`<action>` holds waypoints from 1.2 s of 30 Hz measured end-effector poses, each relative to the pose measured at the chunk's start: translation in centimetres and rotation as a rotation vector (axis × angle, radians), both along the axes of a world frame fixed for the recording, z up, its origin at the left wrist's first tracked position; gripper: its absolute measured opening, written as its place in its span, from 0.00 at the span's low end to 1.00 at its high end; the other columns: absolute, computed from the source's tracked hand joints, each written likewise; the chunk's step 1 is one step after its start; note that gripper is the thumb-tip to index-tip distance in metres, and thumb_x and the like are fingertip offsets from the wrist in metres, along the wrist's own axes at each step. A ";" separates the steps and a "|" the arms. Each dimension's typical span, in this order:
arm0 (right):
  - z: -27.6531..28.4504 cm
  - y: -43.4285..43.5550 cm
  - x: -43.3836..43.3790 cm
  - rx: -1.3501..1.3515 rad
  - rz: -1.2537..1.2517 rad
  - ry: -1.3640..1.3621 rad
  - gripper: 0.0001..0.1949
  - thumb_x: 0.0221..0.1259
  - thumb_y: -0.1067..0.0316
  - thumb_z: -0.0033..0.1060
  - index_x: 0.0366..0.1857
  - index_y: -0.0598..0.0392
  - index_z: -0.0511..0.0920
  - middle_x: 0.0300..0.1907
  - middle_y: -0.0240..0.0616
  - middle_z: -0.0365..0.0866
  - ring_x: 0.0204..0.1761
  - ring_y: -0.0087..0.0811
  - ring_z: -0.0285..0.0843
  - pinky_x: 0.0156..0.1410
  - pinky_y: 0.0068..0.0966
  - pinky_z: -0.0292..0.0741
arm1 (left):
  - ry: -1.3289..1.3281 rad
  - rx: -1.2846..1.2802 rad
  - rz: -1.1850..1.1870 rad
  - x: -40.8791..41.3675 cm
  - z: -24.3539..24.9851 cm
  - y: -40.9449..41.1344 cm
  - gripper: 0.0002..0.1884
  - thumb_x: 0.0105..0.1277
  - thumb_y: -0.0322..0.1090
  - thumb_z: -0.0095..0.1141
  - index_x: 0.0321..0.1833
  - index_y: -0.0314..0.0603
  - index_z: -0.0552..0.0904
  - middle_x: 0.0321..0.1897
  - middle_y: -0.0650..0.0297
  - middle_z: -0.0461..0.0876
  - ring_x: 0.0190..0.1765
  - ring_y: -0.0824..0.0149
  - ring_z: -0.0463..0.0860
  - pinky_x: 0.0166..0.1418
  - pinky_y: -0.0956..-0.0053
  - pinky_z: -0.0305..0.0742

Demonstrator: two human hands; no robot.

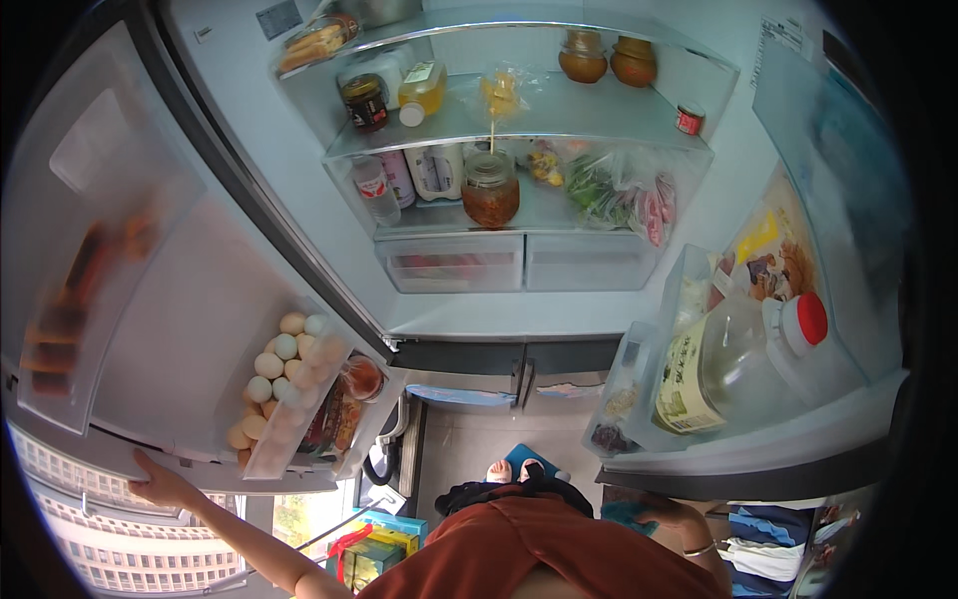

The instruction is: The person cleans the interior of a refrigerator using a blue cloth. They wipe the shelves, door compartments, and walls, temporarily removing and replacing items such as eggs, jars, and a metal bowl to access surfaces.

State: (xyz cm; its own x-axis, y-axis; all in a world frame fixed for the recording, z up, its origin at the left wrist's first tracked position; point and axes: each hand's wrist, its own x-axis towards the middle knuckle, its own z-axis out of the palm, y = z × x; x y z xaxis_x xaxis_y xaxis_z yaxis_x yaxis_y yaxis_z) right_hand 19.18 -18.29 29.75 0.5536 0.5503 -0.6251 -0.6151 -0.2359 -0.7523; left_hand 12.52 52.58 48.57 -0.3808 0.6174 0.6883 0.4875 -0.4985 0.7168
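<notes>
My left hand grips the outer edge of the left refrigerator door, which stands swung out. A bunched teal cloth is in my right hand, low beside my hip and below the right refrigerator door. Between the doors, the refrigerator's glass shelves face me. On the lower one sits a lidded glass jar of reddish-brown food. Above it, a plastic bag of yellow food has a thin stick pointing down from it. Eggs fill a bin on the left door.
A large oil bottle with a red cap stands in the right door bin. Two brown pots and bagged green vegetables are on the shelves. Below are two clear drawers. Gift boxes lie by my left side.
</notes>
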 end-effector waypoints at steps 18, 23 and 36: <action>2.3 16.8 8.9 -0.138 0.673 -0.517 0.24 0.48 0.54 0.60 0.46 0.60 0.70 0.36 0.40 0.75 0.37 0.27 0.72 0.42 0.22 0.70 | -0.399 0.017 -0.564 -2.9 -2.5 -1.6 0.30 0.62 0.57 0.37 0.54 0.36 0.66 0.52 0.53 0.65 0.54 0.58 0.67 0.60 0.62 0.60; 3.5 21.6 12.6 -0.177 0.785 -0.455 0.26 0.45 0.59 0.64 0.48 0.62 0.68 0.42 0.39 0.73 0.43 0.26 0.70 0.47 0.22 0.69 | -0.321 -0.251 -0.762 -4.3 -9.5 1.6 0.26 0.58 0.37 0.49 0.58 0.33 0.62 0.55 0.50 0.63 0.55 0.57 0.66 0.57 0.65 0.64; 14.5 27.3 11.2 -0.042 0.310 -0.481 0.23 0.49 0.66 0.58 0.52 0.58 0.66 0.43 0.33 0.70 0.45 0.23 0.67 0.49 0.19 0.67 | -0.024 0.189 -0.907 -5.4 -7.1 -5.6 0.29 0.64 0.54 0.35 0.51 0.29 0.67 0.47 0.53 0.69 0.49 0.59 0.70 0.54 0.65 0.62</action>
